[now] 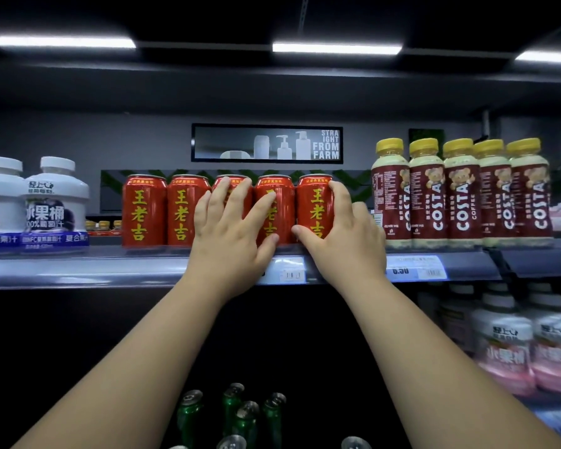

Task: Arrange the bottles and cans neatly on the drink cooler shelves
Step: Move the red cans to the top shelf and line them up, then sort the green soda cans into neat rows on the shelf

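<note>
Several red herbal-tea cans [144, 211] stand in a row at the front of the upper cooler shelf [78, 270]. My left hand [230, 234] lies spread over the third and fourth cans. Its fingers reach the third can's top, and its index finger and thumb touch the fourth can [284, 202]. My right hand [344, 241] grips the fifth, rightmost can [314, 202], with the thumb at its lower left and the fingers curled round its right side. All the cans stand upright with labels facing out.
Yellow-capped Costa coffee bottles [460, 196] line the shelf right of the cans. White juice bottles [55, 202] stand at the left. Below are green cans [240, 413] and pink-labelled white bottles [528, 351]. Price tags [415, 268] hang on the shelf edge.
</note>
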Motion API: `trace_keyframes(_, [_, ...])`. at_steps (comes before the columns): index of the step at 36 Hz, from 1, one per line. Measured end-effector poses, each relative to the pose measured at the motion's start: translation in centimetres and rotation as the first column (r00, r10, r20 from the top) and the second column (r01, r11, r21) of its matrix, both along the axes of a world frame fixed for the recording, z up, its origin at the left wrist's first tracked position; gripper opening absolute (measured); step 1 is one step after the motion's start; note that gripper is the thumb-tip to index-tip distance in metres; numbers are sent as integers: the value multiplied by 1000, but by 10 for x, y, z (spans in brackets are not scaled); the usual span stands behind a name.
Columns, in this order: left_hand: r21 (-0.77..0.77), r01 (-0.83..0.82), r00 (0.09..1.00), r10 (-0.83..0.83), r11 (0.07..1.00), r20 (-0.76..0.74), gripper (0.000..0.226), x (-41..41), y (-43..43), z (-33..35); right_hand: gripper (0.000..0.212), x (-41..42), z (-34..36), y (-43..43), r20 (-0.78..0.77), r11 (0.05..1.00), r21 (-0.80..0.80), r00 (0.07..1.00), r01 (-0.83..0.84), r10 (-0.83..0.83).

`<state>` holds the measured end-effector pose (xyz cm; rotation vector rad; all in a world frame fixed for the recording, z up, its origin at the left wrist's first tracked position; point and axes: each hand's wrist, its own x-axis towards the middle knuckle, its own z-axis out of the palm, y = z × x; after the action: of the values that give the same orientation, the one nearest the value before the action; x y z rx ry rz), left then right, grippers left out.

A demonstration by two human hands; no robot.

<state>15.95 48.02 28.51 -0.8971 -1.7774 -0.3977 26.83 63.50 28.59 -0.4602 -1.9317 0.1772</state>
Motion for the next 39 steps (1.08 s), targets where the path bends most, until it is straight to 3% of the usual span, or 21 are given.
trace_keyframes(6, [-17, 18, 998, -17, 1000, 52, 66, 5, -4, -2, 80, 5, -8, 0, -92, 991, 123, 994, -50, 62])
trace_keyframes(11, [-64, 8, 997, -3, 998, 78, 65, 12, -15, -42, 71, 13, -53, -10, -133, 945, 204, 949, -255, 285])
trace_keyframes(16, [-95, 35, 998, -31, 995, 48, 79, 17, -40, -121, 71, 19, -144, -36, 71, 880, 308, 931, -361, 358])
trace_keyframes(18, [-96, 64, 992, -52, 993, 115, 77, 20, -53, -153, 73, 19, -174, -47, 192, 870, 198, 889, -451, 416])
trace_keyframes(20, [-111, 60, 969, -31, 992, 243, 71, 20, -67, -185, 73, 17, -197, -56, 341, 861, -15, 807, -508, 482])
trace_keyframes(23, [-206, 2, 877, 98, 978, 471, 67, 21, -88, -224, 74, 7, -221, -64, 505, 826, -228, 663, -515, 553])
trace_keyframes(32, [-418, -126, 650, 393, 900, 650, 50, 28, -149, -291, 69, -31, -279, -92, 660, 775, -401, 433, -489, 614])
trace_keyframes(39, [-434, -173, 510, 458, 884, 728, 47, 17, -195, -326, 70, -61, -317, -132, 626, 720, -523, 368, -456, 688])
